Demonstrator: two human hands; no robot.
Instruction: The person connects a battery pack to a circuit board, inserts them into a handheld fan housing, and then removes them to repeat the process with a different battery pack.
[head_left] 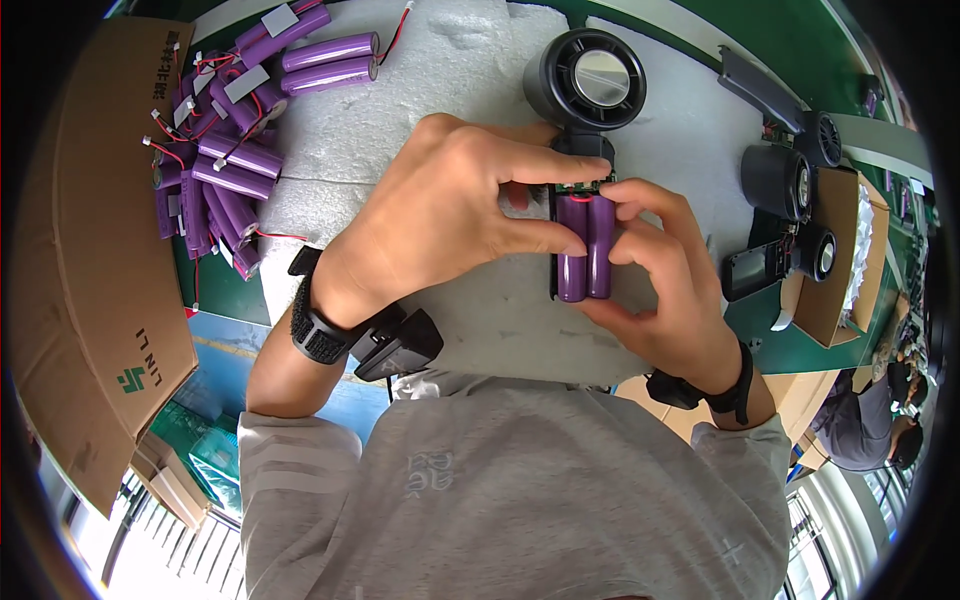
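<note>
A black handheld fan [590,80] lies on a white foam sheet [460,90], its round head away from me and its handle open. Two purple cylindrical batteries [585,250] sit side by side in the handle, below a small green circuit board [585,187] with a red wire. My left hand [440,215] pinches the batteries' left side, its index finger lying along the board. My right hand [665,275] cups the handle from the right and below, thumb on the right battery.
A heap of several purple battery pairs with red wires [225,150] lies at the upper left beside a cardboard box [95,250]. More black fan parts [790,190] and an open carton [845,260] sit at the right. Another person [880,420] sits at the far right.
</note>
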